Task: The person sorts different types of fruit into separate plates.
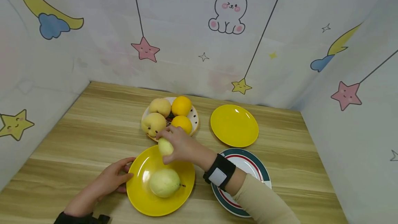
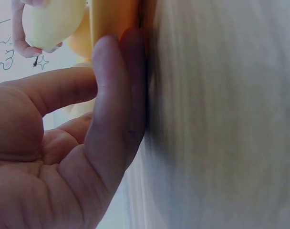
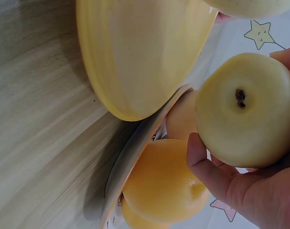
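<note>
My right hand (image 1: pixel 183 146) grips a pale green pear (image 1: pixel 165 146) above the far part of a yellow plate (image 1: pixel 140 199). In the right wrist view, the held pear (image 3: pixel 247 109) shows its dark blossom end, with fingers around its side. Another pale green pear (image 1: pixel 164 183) lies on the yellow plate, its stem pointing right. My left hand (image 1: pixel 112 179) holds that plate's left rim, thumb and fingers at the edge. The left wrist view shows the left hand's fingers (image 2: pixel 111 95) against the plate rim, low over the table.
Behind the plate, a patterned plate (image 1: pixel 195 118) holds two oranges (image 1: pixel 181 105) and two yellowish round fruits (image 1: pixel 153 123). To the right are another yellow plate (image 1: pixel 234 125) and a white plate with a green rim (image 1: pixel 264 170), partly under the right forearm. A printed cloth wall (image 1: pixel 186 68) borders the wooden table (image 1: pixel 102 113).
</note>
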`<state>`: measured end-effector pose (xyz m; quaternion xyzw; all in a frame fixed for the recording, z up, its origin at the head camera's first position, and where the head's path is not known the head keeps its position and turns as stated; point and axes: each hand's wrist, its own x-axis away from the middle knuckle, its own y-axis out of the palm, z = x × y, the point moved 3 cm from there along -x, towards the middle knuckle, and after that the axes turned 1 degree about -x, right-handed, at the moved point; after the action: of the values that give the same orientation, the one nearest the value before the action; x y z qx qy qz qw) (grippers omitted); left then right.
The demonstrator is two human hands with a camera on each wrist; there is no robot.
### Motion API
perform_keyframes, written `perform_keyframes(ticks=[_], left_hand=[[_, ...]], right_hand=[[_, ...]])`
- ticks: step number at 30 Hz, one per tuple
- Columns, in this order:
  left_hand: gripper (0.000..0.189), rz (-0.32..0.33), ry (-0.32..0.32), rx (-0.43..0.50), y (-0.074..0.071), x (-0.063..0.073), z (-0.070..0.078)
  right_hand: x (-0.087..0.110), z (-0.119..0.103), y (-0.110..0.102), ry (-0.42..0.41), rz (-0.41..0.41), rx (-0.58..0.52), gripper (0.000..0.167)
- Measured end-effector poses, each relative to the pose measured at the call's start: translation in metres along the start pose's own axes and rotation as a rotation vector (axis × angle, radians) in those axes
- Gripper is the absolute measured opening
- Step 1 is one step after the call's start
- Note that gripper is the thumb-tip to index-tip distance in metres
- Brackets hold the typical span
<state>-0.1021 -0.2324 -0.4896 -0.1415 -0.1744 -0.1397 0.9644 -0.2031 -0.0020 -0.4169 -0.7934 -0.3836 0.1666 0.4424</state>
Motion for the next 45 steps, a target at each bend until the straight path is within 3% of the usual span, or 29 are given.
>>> perform_keyframes(ticks=[12, 19, 29, 45], left_hand=[[0.054, -0.04, 0.014, 0.016, -0.001, 0.001, 0.0], [0.055, -0.021, 0.015, 0.004, -0.002, 0.002, 0.001], [0.055, -0.025, 0.011, 0.011, -0.001, 0.001, 0.0], [0.055, -0.044, 0.025, 0.013, -0.001, 0.001, 0.0]], right_hand=[[-0.005, 0.002, 0.014, -0.032, -0.1, 0.041, 0.063], [-0.01, -0.001, 0.019, -0.049, -0.129, 0.069, 0.063], [-0.011, 0.007, 0.024, 0.013, -0.253, 0.072, 0.06], [-0.006, 0.005, 0.029, -0.01, -0.215, 0.113, 0.062]])
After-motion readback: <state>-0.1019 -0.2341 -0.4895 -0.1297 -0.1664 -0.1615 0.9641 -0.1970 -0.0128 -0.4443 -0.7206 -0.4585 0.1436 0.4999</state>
